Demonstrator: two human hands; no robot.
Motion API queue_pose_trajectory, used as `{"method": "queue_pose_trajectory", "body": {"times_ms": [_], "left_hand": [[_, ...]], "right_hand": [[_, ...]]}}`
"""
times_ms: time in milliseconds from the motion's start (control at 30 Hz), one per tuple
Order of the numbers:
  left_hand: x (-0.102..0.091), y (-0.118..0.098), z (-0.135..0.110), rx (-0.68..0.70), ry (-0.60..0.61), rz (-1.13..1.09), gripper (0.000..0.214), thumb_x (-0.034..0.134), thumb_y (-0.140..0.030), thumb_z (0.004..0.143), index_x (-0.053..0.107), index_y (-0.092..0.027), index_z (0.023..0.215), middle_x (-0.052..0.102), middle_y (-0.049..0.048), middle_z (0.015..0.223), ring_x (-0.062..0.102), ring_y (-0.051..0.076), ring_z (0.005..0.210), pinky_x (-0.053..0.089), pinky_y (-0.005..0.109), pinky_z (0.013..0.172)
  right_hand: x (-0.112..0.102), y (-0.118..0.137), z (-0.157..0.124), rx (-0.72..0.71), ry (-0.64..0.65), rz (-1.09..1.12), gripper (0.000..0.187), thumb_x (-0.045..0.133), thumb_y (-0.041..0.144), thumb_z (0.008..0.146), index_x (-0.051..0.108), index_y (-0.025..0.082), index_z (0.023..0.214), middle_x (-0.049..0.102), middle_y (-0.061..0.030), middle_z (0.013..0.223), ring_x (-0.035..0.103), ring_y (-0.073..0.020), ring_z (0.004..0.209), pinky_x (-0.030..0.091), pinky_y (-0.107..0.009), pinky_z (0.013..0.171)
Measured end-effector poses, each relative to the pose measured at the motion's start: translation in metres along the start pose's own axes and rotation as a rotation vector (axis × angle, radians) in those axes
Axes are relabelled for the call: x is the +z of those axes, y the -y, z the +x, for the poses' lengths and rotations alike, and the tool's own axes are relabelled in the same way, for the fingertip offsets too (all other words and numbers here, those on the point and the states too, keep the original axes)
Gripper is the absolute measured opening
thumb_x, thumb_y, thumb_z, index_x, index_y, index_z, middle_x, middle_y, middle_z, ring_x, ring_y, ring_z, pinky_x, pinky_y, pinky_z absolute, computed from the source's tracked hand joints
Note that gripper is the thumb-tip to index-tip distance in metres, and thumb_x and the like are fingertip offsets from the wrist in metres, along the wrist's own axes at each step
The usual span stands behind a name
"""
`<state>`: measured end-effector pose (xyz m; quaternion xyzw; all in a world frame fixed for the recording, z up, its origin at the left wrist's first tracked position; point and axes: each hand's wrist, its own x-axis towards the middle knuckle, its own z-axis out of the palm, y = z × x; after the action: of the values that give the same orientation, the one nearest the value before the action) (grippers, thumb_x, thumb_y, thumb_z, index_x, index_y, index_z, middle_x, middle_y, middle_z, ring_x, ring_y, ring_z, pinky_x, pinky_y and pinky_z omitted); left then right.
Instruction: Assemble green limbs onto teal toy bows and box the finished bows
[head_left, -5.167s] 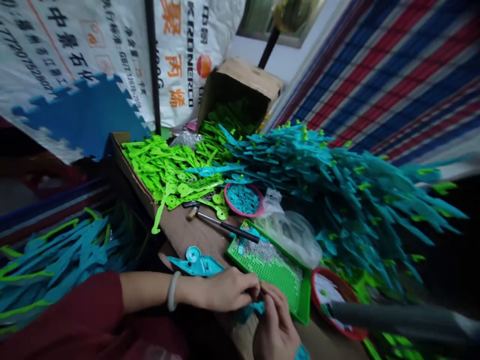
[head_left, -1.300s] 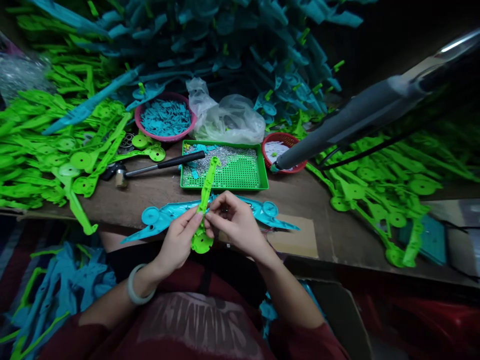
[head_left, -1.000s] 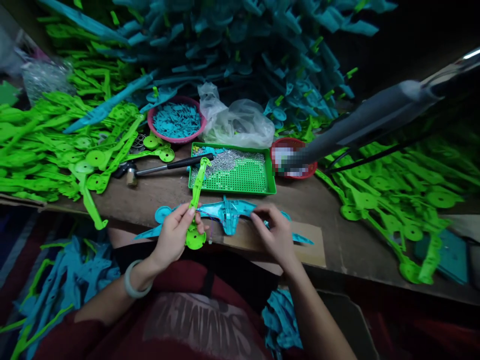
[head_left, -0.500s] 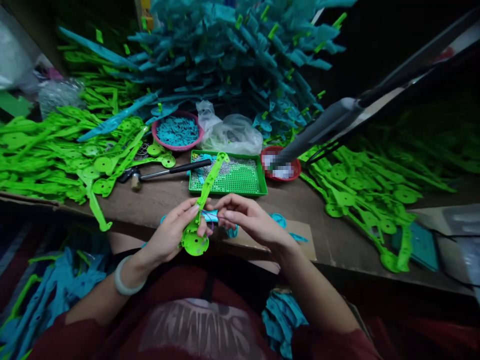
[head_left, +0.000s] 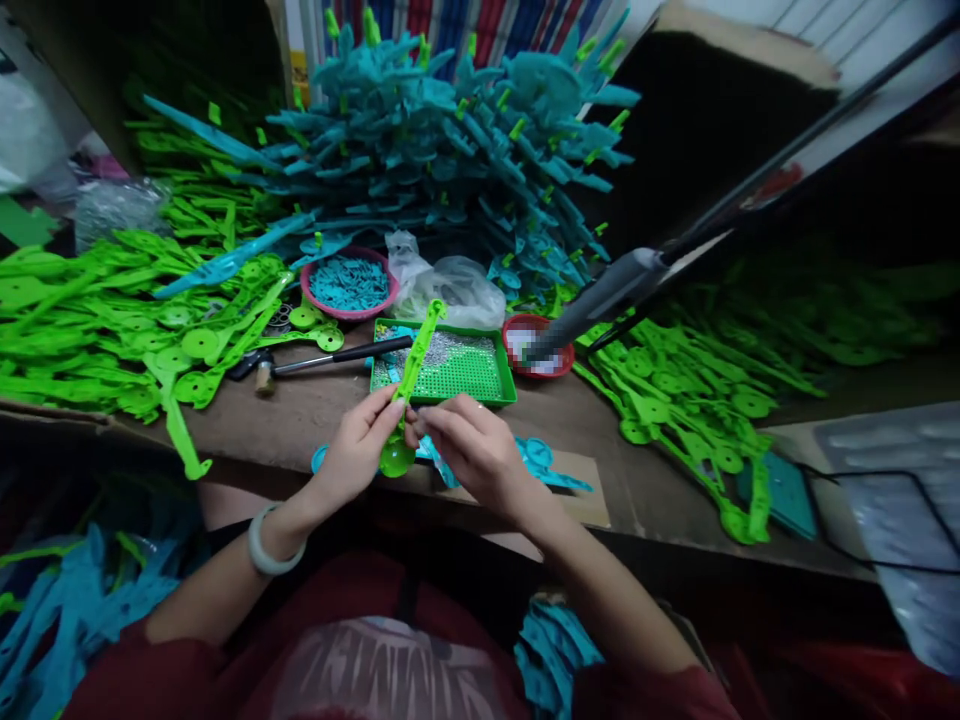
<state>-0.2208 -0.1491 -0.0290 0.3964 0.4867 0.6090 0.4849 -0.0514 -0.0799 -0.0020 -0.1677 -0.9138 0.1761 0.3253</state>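
My left hand (head_left: 358,448) is closed around a long bright green plastic part (head_left: 421,350), gripping it near its lower end. The part's narrow hooked tip points up and away, and its round disc end hangs below my fingers. Against the part's side, my right hand (head_left: 486,450) is pinched with fingertips together; whatever lies between them is too small or hidden to make out. Under and beside my right hand, teal plastic pieces (head_left: 538,455) lie on a flat cardboard sheet (head_left: 589,508) at the table edge.
Beyond my hands sits a green perforated tray (head_left: 480,385) with small metal bits. A hammer (head_left: 330,357) lies across its left edge. Around it are a pink bowl (head_left: 306,290) of teal pieces, a red bowl (head_left: 566,362), green piles (head_left: 90,330), a teal heap (head_left: 442,150) and a grey pole (head_left: 607,290).
The view has tilted up somewhat. My right hand has come closer to the green part, whose disc end has turned. A thin purple strand seen earlier at my right fingers no longer shows.
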Motion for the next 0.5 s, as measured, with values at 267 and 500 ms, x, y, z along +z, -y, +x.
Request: {"method": "queue_pose_trajectory", "body": {"times_ms": [267, 500], "left_hand": [[0.003, -0.007, 0.002, 0.053, 0.217, 0.287, 0.046, 0.050, -0.032, 0.097, 0.050, -0.013, 0.139, 0.068, 0.0011, 0.066, 0.067, 0.019, 0.070, 0.052, 0.031, 0.076], [0.013, -0.006, 0.001, -0.016, 0.271, 0.299, 0.048, 0.044, -0.031, 0.098, 0.044, -0.015, 0.144, 0.066, 0.0000, 0.073, 0.065, 0.015, 0.059, 0.052, 0.026, 0.063]], "right_hand": [[-0.053, -0.019, 0.023, -0.018, 0.299, -0.370, 0.023, 0.041, 0.016, 0.099, 0.063, 0.017, 0.092, 0.057, -0.0062, 0.082, 0.049, -0.0161, 0.073, 0.039, -0.028, 0.064], [-0.046, -0.019, 0.034, 0.179, 0.293, -0.226, 0.016, 0.043, 0.020, 0.099, 0.055, 0.018, 0.089, 0.054, -0.0057, 0.086, 0.051, -0.0157, 0.077, 0.040, -0.027, 0.067]]}}
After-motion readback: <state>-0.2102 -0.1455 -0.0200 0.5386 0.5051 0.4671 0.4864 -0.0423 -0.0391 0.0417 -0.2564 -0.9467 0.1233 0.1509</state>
